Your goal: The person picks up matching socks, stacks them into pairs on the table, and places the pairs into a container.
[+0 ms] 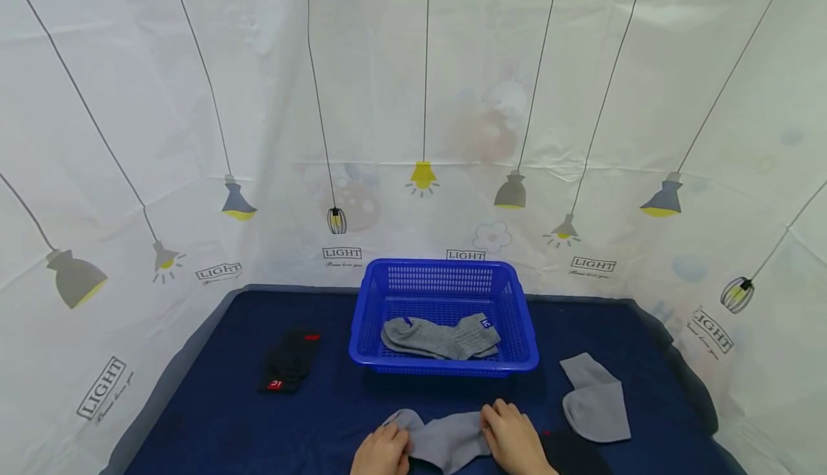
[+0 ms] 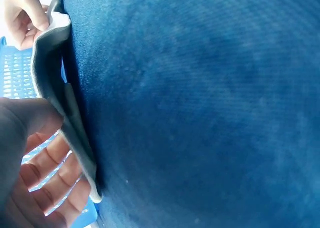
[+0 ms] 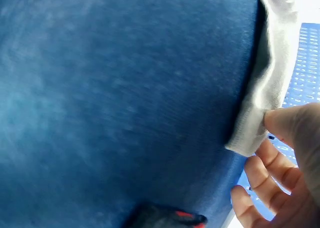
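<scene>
A plain light grey sock [image 1: 449, 440] is stretched sideways just above the dark blue cloth, in front of the basket. At its left end my left hand [image 1: 382, 452] pinches the fabric, thumb on the near face and fingers behind. My right hand [image 1: 515, 438] pinches the other end, the cuff; the right wrist view shows the thumb pressed on the sock [image 3: 275, 72] near its edge. A black sock [image 1: 575, 455] with a red mark lies beside my right hand, partly hidden by it. Farther right is another light grey sock [image 1: 601, 410], folded over itself.
The blue plastic basket [image 1: 444, 369] stands behind my hands, holding darker grey socks [image 1: 439, 339] with blue marks. Black socks with red marks [image 1: 287, 364] lie to the left on the blue cloth [image 1: 213, 417]. A white curtain [image 1: 413, 102] printed with lamps rises behind the table.
</scene>
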`<state>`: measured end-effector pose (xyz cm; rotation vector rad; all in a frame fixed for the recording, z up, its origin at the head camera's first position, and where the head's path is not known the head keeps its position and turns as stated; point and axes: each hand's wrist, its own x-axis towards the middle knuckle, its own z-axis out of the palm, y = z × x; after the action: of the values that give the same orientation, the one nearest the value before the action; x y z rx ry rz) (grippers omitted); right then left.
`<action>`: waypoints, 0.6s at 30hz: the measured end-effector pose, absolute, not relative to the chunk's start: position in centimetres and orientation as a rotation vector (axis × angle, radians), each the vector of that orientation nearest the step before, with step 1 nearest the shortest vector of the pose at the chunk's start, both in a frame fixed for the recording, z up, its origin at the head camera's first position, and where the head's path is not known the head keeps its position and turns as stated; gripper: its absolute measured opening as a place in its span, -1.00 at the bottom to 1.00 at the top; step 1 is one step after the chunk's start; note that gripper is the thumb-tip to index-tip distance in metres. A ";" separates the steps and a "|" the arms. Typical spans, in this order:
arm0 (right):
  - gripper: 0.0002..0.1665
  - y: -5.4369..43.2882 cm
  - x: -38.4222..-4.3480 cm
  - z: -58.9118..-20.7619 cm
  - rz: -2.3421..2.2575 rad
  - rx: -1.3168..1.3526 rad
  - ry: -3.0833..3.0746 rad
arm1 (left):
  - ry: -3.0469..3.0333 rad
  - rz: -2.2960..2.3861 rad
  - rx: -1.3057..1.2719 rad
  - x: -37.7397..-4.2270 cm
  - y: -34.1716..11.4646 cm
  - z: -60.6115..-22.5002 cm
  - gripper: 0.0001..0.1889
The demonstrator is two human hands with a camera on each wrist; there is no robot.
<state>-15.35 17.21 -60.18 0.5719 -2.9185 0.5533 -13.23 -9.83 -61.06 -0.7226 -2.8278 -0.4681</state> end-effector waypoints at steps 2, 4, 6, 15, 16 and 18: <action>-0.69 17.2 -15.3 -60.3 0.552 0.566 -2.924 | -2.830 -0.460 -0.724 -13.2 -9.9 -61.1 -0.78; -0.69 17.2 -15.3 -60.4 0.550 0.558 -2.929 | -2.822 -0.452 -0.725 -13.1 -9.9 -61.2 -0.78; -0.69 17.2 -15.2 -60.5 0.553 0.554 -2.925 | -2.826 -0.457 -0.723 -13.0 -9.9 -61.2 -0.77; -0.71 17.4 -15.3 -60.6 0.531 0.543 -2.919 | -2.930 -0.486 -0.670 -13.4 -9.8 -60.2 -0.80; -0.71 17.4 -15.3 -60.5 0.530 0.540 -2.922 | -2.926 -0.491 -0.661 -13.4 -9.8 -59.9 -0.80; -0.72 17.4 -15.3 -60.5 0.537 0.537 -2.926 | -2.902 -0.491 -0.647 -13.6 -9.9 -59.6 -0.80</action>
<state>-15.27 17.41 -60.48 0.5371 -2.9262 0.5372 -13.59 -9.85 -59.57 -0.6469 -2.9016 -0.4908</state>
